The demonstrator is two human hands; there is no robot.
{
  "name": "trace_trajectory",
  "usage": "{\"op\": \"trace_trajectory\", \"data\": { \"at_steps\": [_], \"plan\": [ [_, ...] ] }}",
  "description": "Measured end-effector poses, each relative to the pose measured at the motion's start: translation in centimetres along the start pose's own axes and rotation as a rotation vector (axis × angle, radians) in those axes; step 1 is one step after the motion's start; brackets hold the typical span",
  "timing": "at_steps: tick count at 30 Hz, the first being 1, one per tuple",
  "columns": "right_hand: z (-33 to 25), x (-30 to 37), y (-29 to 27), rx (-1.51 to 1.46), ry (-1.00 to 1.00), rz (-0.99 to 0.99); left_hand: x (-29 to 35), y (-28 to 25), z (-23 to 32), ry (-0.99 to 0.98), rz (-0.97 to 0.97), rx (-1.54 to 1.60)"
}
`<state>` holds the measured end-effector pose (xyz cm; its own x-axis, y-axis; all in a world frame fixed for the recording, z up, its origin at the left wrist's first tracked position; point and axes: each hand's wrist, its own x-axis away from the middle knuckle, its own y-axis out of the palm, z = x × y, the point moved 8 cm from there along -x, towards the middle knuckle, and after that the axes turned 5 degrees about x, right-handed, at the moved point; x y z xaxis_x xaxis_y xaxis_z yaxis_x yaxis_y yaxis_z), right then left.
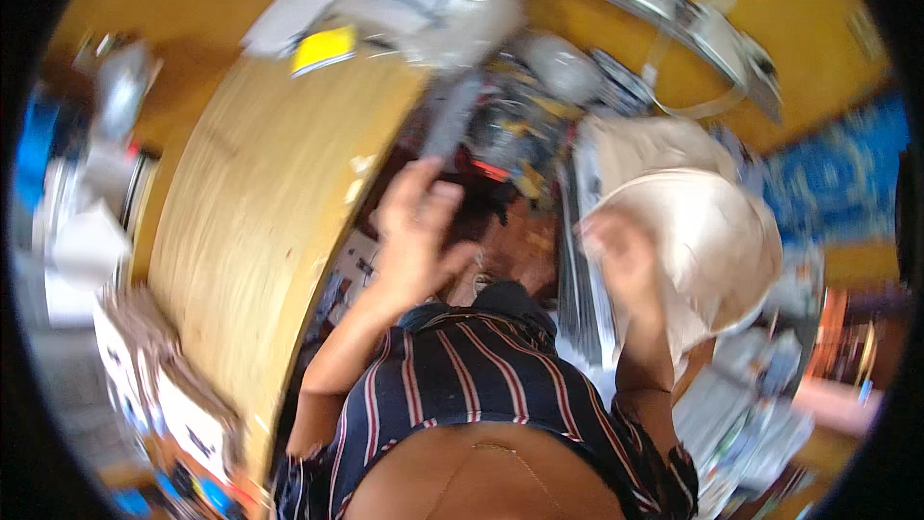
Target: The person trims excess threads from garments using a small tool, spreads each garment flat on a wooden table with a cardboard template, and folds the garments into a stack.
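Observation:
My left hand (414, 231) is raised in front of me, just right of a wooden tabletop's edge. Its thumb and fingers are apart, and nothing shows in it. Slightly blurred by motion, my right hand (621, 255) is beside a large cream-coloured cloth or sack-like bundle (698, 231). The picture does not show whether it touches the bundle, and its fingers are smeared. Left of the bundle stands a dark stack of flat, thin-edged things (582, 270). Between my hands the reddish floor (529, 241) shows.
The wooden tabletop (260, 173) runs along my left, with a yellow packet or pad (323, 50) and a clear plastic bag (443, 10) at its far end. Plastic-wrapped goods (510, 125) are heaped ahead. White boxes (197, 424) stand left of the table, and plastic packages (741, 404) lie at right.

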<state>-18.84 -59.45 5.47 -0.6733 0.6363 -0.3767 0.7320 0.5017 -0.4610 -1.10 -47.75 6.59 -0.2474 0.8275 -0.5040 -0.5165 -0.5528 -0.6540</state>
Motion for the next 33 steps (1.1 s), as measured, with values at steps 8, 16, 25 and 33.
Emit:
{"op": "trace_trajectory", "data": {
  "at_steps": [8, 16, 25, 33],
  "plan": [
    [-5.8, -5.2, 12.6, 0.373, -0.236, -0.828, 6.6, -4.8, -2.8, -0.129, 0.149, 0.456],
    [2.4, -0.5, 23.7, 0.433, -0.206, -1.367, 13.7, -18.6, 1.5, -0.079, 0.622, 0.067],
    [-8.7, -10.3, 11.2, -0.349, -0.392, -0.630, 15.7, -28.3, 5.5, -0.196, 0.668, -0.805],
    [-6.6, -10.9, 14.6, 0.473, -0.371, -0.215, 25.5, -33.0, 12.2, -0.242, 1.314, -1.236]
  ]
}}
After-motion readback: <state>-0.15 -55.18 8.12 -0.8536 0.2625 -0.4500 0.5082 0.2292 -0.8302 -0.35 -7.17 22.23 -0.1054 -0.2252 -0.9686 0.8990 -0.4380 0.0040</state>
